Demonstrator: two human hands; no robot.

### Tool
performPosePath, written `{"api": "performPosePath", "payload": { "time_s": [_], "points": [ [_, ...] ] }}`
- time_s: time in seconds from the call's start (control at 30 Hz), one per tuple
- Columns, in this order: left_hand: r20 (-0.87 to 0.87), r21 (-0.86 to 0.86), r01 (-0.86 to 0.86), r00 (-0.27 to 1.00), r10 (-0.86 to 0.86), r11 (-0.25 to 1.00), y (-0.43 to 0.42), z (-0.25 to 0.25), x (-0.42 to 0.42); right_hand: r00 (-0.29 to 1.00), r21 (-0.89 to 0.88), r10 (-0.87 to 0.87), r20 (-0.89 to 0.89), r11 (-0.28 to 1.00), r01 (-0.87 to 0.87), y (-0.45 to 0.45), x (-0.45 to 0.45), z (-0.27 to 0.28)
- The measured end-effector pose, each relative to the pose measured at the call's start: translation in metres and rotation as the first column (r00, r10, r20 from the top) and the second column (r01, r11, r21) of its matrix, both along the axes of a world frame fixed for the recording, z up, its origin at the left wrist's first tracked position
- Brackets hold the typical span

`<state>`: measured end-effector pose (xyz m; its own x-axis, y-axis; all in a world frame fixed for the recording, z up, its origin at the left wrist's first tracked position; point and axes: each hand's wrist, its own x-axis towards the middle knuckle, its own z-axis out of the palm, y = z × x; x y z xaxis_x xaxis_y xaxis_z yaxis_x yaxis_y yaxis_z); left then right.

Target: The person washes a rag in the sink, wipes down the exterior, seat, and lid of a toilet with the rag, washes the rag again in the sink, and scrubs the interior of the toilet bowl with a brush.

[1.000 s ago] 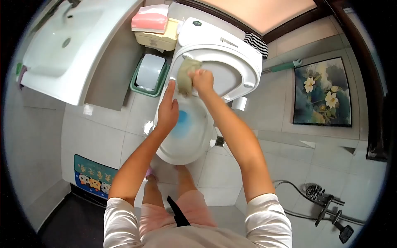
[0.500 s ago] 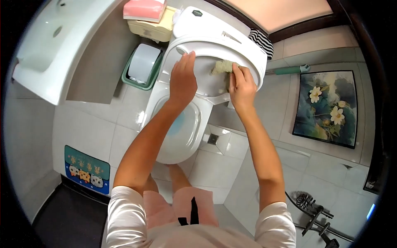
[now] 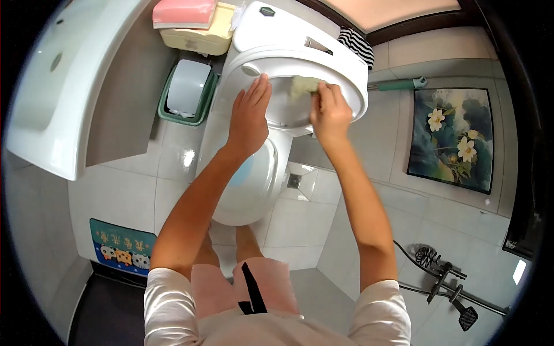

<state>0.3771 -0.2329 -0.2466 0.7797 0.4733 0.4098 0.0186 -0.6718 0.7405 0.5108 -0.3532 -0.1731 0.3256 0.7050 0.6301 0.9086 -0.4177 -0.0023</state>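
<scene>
While the left hand [image 3: 249, 119] stretches out flat, the right hand [image 3: 333, 114] pinches a greenish cloth [image 3: 303, 86].

Cloth [image 3: 303, 87] partly hid. by R hand [image 3: 333, 115]; sink [image 3: 69, 86] cut off @ top edge.

Pale green cloth [image 3: 303, 86], white toilet [image 3: 280, 106], striped fabric [image 3: 356, 46]

- Upper centre: a narrow gap is left between the left hand [image 3: 248, 121] and cloth [image 3: 303, 86].
- Behind, passage is blocked by the raised seat [image 3: 349, 81].
- Upper left: room is narrowed by a bin [image 3: 183, 120].
</scene>
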Motion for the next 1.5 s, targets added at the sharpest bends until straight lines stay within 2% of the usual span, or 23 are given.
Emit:
{"api": "performPosePath", "payload": {
  "time_s": [0.1,0.23,0.33,0.43,0.47,0.5,0.57,0.6,0.7,0.77,0.8,0.87,0.9,0.97,1.0,1.07,1.1,1.2,1.23,1.3,1.37,1.43,1.5],
  "points": [
    [-0.069,0.020,0.023,0.997,-0.021,1.000,-0.002,-0.009,-0.001,0.977,-0.058,0.201,0.064,0.979,-0.198,0.041,-0.009,-0.014],
    [-0.096,0.041,0.020,0.995,-0.016,0.999,-0.001,-0.005,-0.004,0.979,-0.103,0.189,0.075,0.978,-0.181,0.023,-0.007,-0.001],
    [-0.078,0.002,0.050,0.996,-0.050,0.999,0.001,0.001,-0.001,1.000,-0.044,-0.018,-0.023,0.999,0.017,-0.015,0.003,0.020],
    [-0.075,-0.074,0.056,0.995,-0.061,0.996,-0.004,0.003,0.000,0.999,-0.018,-0.020,-0.037,1.000,0.020,-0.003,-0.002,0.011],
    [-0.077,-0.070,0.062,0.995,-0.067,0.996,-0.002,-0.003,0.001,0.995,0.025,0.096,0.008,0.995,-0.097,0.012,-0.001,0.004],
    [-0.060,-0.071,0.062,0.996,-0.066,0.996,-0.001,-0.015,0.002,0.983,0.003,0.180,0.023,0.984,-0.180,0.026,-0.002,-0.006],
    [-0.047,-0.069,0.083,0.995,-0.086,0.994,-0.006,-0.017,0.006,0.987,-0.118,0.159,0.002,0.980,-0.157,0.039,-0.012,-0.002],
    [-0.014,-0.090,0.070,0.997,-0.072,0.993,-0.005,-0.007,0.005,0.989,-0.116,0.151,0.004,0.982,-0.149,0.031,-0.008,-0.002],
    [0.009,-0.081,0.063,0.998,-0.063,0.995,-0.010,-0.002,0.005,0.998,0.016,0.056,-0.012,0.998,-0.056,-0.013,0.008,0.002],
    [0.097,-0.065,0.059,0.994,-0.052,0.996,-0.010,-0.006,0.009,0.967,0.052,-0.178,-0.183,0.980,0.191,-0.047,0.010,-0.013],
    [0.093,-0.064,0.067,0.994,-0.061,0.996,-0.012,-0.005,0.009,0.965,0.052,-0.186,-0.187,0.979,0.199,-0.059,0.008,-0.028],
    [0.076,-0.067,0.061,0.996,-0.056,0.996,-0.012,0.000,0.008,0.801,0.109,-0.399,-0.446,0.864,0.491,-0.079,0.006,-0.065],
    [0.078,-0.057,0.065,0.995,-0.060,0.996,-0.011,0.000,0.007,0.801,0.118,-0.397,-0.448,0.862,0.494,-0.087,0.004,-0.093],
    [-0.014,-0.199,0.137,0.990,-0.142,0.970,-0.007,0.001,0.003,0.618,-0.112,-0.539,-0.572,0.798,0.592,-0.097,-0.003,-0.140],
    [-0.008,-0.190,0.145,0.989,-0.149,0.971,-0.004,0.003,0.004,0.619,-0.101,-0.539,-0.572,0.795,0.598,-0.098,-0.006,-0.136],
    [-0.008,0.098,0.051,0.999,-0.050,0.994,0.002,0.009,0.001,0.610,-0.001,-0.425,-0.669,0.821,0.571,-0.101,-0.023,-0.118],
    [-0.011,0.099,0.056,0.998,-0.055,0.994,0.001,0.021,0.001,0.606,-0.001,-0.427,-0.671,0.818,0.575,-0.106,-0.031,-0.102],
    [0.118,0.269,-0.109,0.990,0.079,0.957,-0.002,0.078,0.026,0.681,0.137,-0.343,-0.647,0.826,0.546,-0.110,-0.030,-0.026],
    [0.127,0.274,-0.114,0.989,0.082,0.955,0.000,0.084,0.033,0.670,0.196,-0.349,-0.655,0.778,0.597,-0.108,-0.030,-0.001],
    [-0.046,0.247,-0.091,0.993,0.106,0.965,0.002,0.087,0.044,0.659,0.256,-0.350,-0.666,0.723,0.642,-0.110,-0.021,0.021],
    [-0.025,0.248,-0.077,0.996,0.086,0.966,0.005,0.079,0.047,0.816,0.445,-0.277,-0.507,0.727,0.523,-0.098,0.005,0.030],
    [-0.044,0.276,-0.042,0.997,0.057,0.960,0.006,0.078,0.044,0.871,0.373,-0.230,-0.433,0.834,0.406,-0.063,0.015,0.026],
    [-0.051,0.267,-0.031,0.998,0.046,0.963,0.010,0.080,0.042,0.913,0.375,-0.302,-0.275,0.841,0.391,-0.024,0.008,0.031]
  ]
}}
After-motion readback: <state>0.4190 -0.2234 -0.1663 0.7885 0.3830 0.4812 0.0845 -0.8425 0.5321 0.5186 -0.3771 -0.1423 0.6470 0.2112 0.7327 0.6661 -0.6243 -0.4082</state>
